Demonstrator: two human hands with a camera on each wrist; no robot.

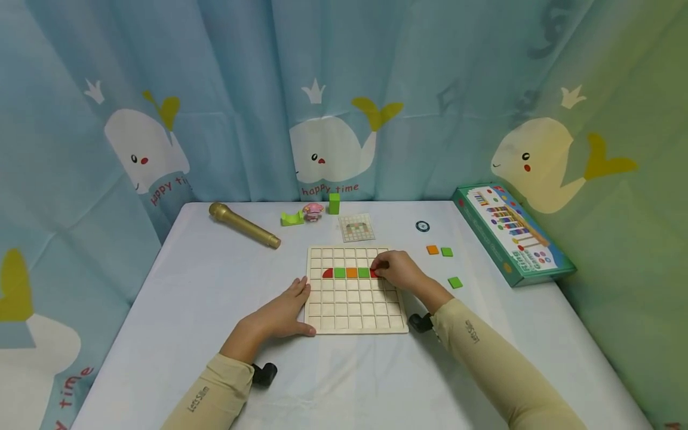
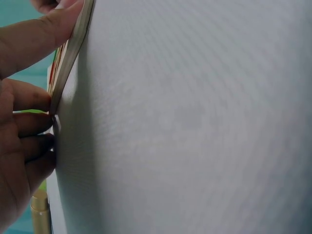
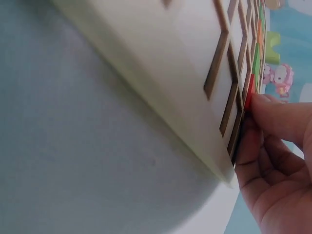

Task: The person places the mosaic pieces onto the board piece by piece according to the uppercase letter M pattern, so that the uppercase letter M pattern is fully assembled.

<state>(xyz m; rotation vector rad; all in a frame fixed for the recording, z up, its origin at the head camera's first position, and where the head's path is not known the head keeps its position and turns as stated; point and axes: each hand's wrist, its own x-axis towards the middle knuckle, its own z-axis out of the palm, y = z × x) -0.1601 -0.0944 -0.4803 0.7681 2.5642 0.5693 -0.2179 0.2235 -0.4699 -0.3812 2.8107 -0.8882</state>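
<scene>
A wooden grid board (image 1: 355, 310) lies flat on the white table. Across one row sit a red rounded tile (image 1: 328, 273), a green tile (image 1: 340, 273), an orange tile (image 1: 352, 273) and another green tile (image 1: 363, 273). At the row's right end my right hand (image 1: 400, 270) pinches a red tile (image 1: 374, 273) between thumb and fingers; the right wrist view shows this red tile (image 3: 249, 92) at the thumb tip, its shape partly hidden. My left hand (image 1: 280, 310) rests against the board's left edge, fingers extended and thumb at the near left corner.
Right of the board lie a loose orange tile (image 1: 432, 249), two green tiles (image 1: 447, 252) and a round blue-and-white piece (image 1: 423, 226). Behind it are a pattern card (image 1: 356, 227), green blocks (image 1: 334, 203), a pink figurine (image 1: 313, 211) and a gold microphone (image 1: 244, 226). A green box (image 1: 513, 233) stands far right.
</scene>
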